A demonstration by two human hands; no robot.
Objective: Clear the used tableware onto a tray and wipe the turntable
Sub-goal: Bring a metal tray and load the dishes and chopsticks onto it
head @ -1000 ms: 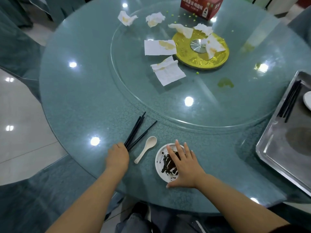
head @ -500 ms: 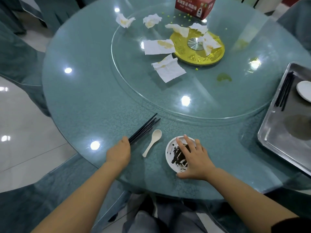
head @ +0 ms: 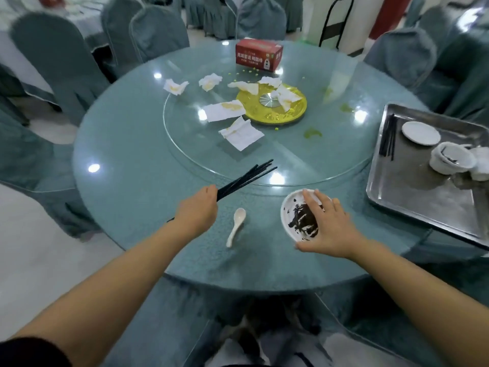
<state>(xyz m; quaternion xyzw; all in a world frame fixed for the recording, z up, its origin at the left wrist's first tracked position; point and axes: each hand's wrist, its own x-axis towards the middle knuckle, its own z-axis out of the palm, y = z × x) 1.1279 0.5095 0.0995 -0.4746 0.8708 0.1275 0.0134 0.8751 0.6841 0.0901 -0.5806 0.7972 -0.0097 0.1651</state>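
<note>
Left hand [head: 197,211] grips black chopsticks [head: 246,178], right hand [head: 330,229] pinches the smeared white plate [head: 291,207] on the frosted worktop [head: 127,160]; ceramic spoon [head: 236,229] between them, steel tray [head: 423,202] right, stained napkins [head: 239,133] litter the glass turntable [head: 291,160]

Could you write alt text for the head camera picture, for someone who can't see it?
Seen from above, a person's left hand grips a bundle of black chopsticks while the right hand holds a sauce-smeared white plate at the near edge of a round glass table. A white spoon lies between them; stained napkins litter the turntable, and a metal tray sits right.
</note>
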